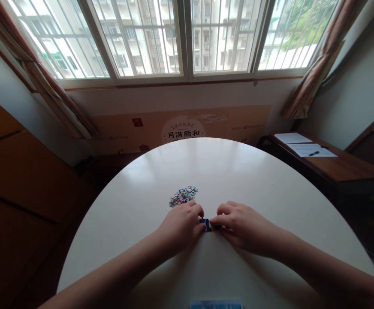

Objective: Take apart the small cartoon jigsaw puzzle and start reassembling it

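A few small dark blue jigsaw puzzle pieces (207,225) lie on the white round table (238,171), between my two hands. My left hand (185,221) has its fingers curled and closed on the left end of these pieces. From the other side, my right hand (243,223) pinches their right end, its thumb and fingers covering part of them. Just beyond my left hand sits a small heap of loose, multicoloured puzzle pieces (182,196). How the held pieces fit together is too small to tell.
A blue flat item (216,305) shows at the bottom edge, mostly cut off. To the right, a wooden desk (351,165) bears papers (312,150) and a dark pen. Behind the table stands a printed cardboard panel (248,122) under barred windows.
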Action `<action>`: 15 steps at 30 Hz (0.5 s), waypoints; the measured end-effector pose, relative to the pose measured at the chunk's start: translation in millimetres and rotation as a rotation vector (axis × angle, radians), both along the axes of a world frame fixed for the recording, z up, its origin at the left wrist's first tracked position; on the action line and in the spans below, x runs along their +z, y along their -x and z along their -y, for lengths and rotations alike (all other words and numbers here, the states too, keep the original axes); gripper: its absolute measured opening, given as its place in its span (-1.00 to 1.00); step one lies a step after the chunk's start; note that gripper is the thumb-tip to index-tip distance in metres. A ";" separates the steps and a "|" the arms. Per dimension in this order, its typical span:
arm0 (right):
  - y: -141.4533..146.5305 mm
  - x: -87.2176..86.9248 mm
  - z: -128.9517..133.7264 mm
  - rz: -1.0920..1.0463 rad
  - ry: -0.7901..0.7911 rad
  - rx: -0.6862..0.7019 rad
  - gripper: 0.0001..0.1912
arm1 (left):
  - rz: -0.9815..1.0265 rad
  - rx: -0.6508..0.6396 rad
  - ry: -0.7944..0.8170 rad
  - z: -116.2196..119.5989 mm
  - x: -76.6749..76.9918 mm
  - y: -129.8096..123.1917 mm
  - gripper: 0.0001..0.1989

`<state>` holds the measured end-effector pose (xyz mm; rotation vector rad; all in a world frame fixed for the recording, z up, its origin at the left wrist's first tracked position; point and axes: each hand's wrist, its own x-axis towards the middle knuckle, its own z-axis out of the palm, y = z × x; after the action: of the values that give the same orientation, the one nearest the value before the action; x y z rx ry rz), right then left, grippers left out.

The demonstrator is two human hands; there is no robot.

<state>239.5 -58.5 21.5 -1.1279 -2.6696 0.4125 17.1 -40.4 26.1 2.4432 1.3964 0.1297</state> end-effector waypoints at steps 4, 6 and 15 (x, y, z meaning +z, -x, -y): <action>-0.8 -2.1 0.1 -0.011 -0.005 0.007 -0.75 | 0.004 0.004 -0.010 0.8 1.2 -0.2 -0.86; -1.0 -3.6 -0.1 -0.012 -0.007 0.010 -0.74 | 0.009 0.003 -0.020 0.9 0.7 0.0 -0.86; -0.9 -0.4 0.1 -0.010 -0.008 0.007 -0.75 | 0.058 -0.026 -0.047 0.2 -7.2 2.5 -0.88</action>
<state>240.4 -58.6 21.0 -1.1117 -2.6653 0.4070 14.6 -40.6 18.8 2.4744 1.3516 0.2279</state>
